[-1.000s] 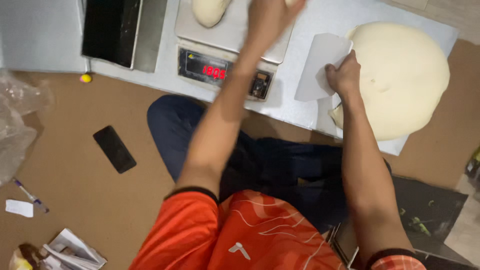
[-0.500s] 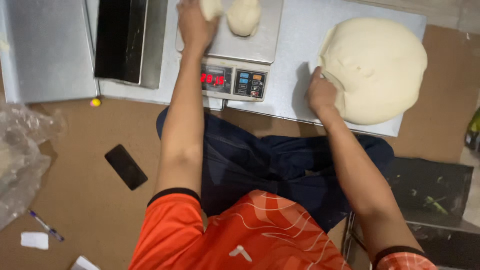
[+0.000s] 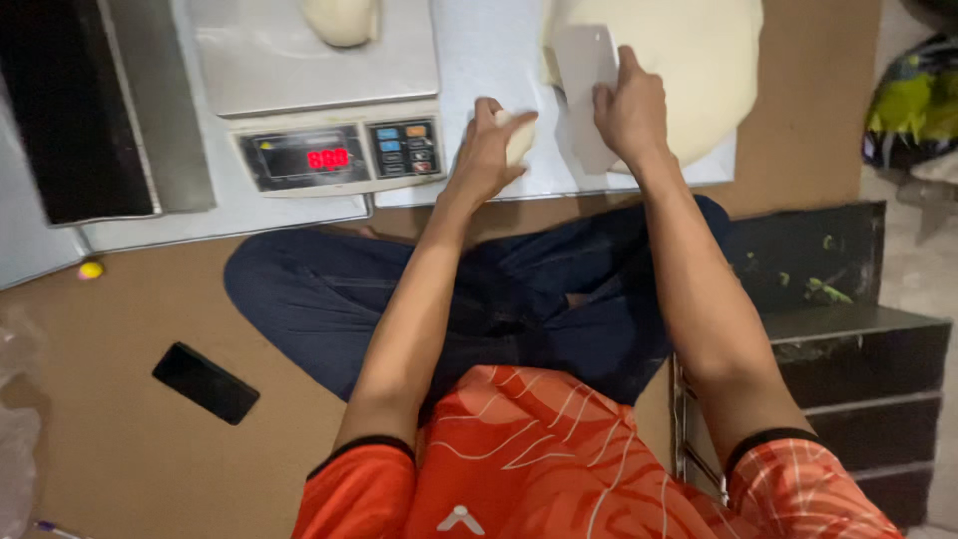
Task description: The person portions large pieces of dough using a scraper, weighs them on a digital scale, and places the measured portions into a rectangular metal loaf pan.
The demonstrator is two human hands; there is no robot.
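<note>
My left hand [image 3: 486, 152] is closed around a small piece of dough [image 3: 519, 137] on the metal sheet [image 3: 489, 60], just right of the weighing scale [image 3: 319, 95]. My right hand [image 3: 631, 108] grips a white flat scraper [image 3: 584, 85] held against the near edge of the big dough mass [image 3: 689, 60]. A dough ball [image 3: 342, 18] rests on the scale's platform, and the scale's display glows red.
A dark tray [image 3: 75, 110] lies left of the scale. A black phone [image 3: 205, 382] and a small yellow ball [image 3: 91, 269] sit on the brown floor. A black step [image 3: 848, 319] is at the right. My crossed legs in dark trousers are below the sheet.
My left hand has come off the scale platform down to the sheet, now holding a small dough piece. My right hand has shifted at the big dough's edge with the scraper.
</note>
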